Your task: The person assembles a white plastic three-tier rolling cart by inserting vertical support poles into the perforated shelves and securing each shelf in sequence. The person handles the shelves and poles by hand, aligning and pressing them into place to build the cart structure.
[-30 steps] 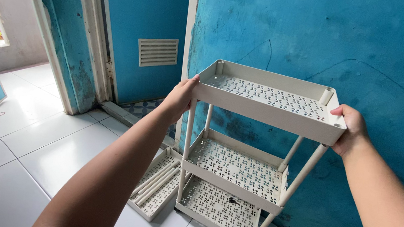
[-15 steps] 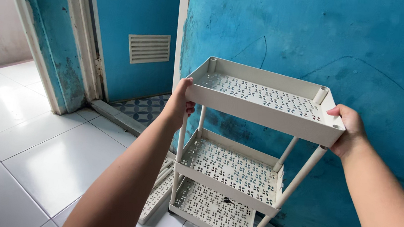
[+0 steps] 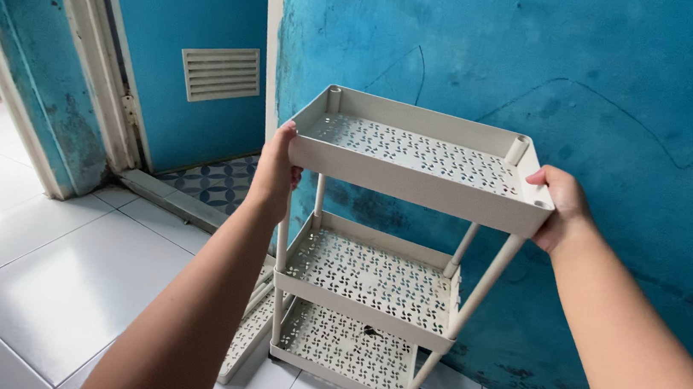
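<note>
Cream perforated rack (image 3: pixel 402 192); mottled blue wall (image 3: pixel 549 61)

A single head-worn camera is looking down and forward from above the outstretched arms; it is facing the blue wall (image 3: pixel 617 69) at close range; the white tiled floor (image 3: pixel 38 274) is filling the lower left.

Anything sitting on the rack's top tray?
No. The top tray of the rack shows only its bare perforated floor, while the left hand and right hand grip its two ends.
</note>
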